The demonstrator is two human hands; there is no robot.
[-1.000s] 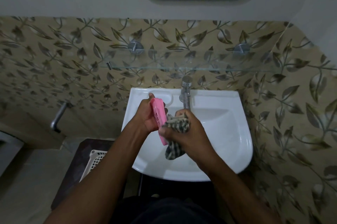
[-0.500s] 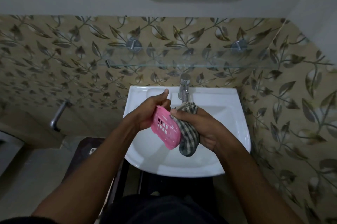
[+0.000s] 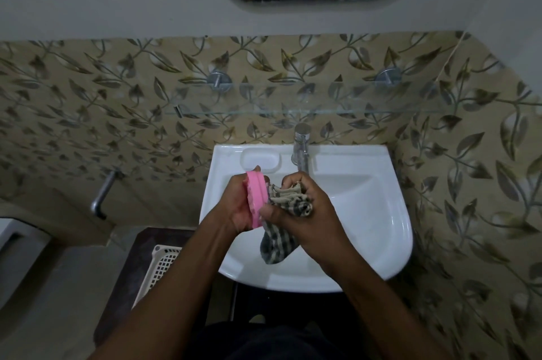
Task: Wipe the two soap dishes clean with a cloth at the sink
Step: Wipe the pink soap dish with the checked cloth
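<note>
Above the white sink [image 3: 378,230], my left hand [image 3: 239,207] grips a pink soap dish [image 3: 256,198] turned on edge, its rim facing me. My right hand [image 3: 305,213] holds a bunched checked cloth [image 3: 289,201] against the dish's right side, thumb near the dish's lower edge. The cloth's loose end [image 3: 277,245] hangs down into the basin. Only one soap dish is in sight.
A chrome tap [image 3: 300,148] stands at the back of the sink, beside a moulded soap recess [image 3: 261,158]. A glass shelf [image 3: 308,101] juts out above it. A white mesh basket [image 3: 164,265] sits on a dark stool at lower left. Patterned tile walls close in on the right.
The pink dish has turned from showing its slotted face to standing edge-on. My right hand with the cloth has shifted along its side, and both hands sit a little lower over the basin.
</note>
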